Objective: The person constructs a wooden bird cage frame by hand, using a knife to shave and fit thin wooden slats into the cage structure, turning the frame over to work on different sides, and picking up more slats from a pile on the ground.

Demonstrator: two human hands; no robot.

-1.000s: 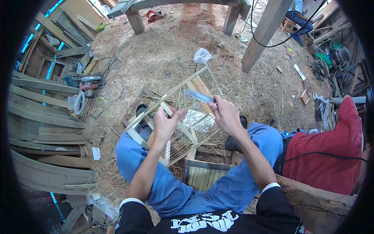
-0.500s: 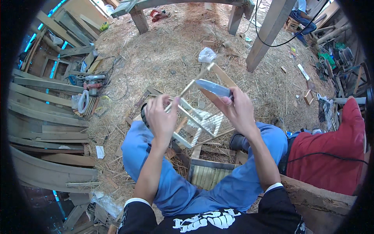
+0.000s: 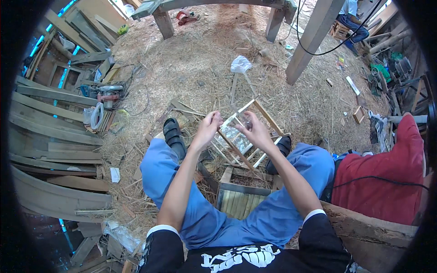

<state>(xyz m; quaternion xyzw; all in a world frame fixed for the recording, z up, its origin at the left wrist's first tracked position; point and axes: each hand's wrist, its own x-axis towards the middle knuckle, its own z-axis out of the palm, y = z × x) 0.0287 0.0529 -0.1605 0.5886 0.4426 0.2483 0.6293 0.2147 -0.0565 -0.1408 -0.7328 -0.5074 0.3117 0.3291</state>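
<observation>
A small cage-like wooden frame (image 3: pixel 267 117), built of pale slats and thin bars, stands tilted between my feet. My left hand (image 3: pixel 207 131) is closed, its thumb and fingers pinching the frame's left upper edge. Close beside it, my right hand (image 3: pixel 256 133) curls over the upper part of the frame. A grey knife blade (image 3: pixel 235 110), seen nearly edge-on and slightly blurred, reaches from the right fingers across the frame's top slat. The knife's grip is hidden in that hand.
Below the frame lies a slatted wooden piece (image 3: pixel 241 204). Straw and shavings cover the floor. Boards (image 3: pixel 59 150) are stacked at left near a power saw (image 3: pixel 109 96). A wooden post (image 3: pixel 314 43) rises at far right; red cloth (image 3: pixel 378 182) lies at right. Another person (image 3: pixel 353 22) sits far right.
The frame has turned and lowered toward the floor. My right hand has moved left and down with the knife, whose broad face no longer shows. My left hand has shifted right.
</observation>
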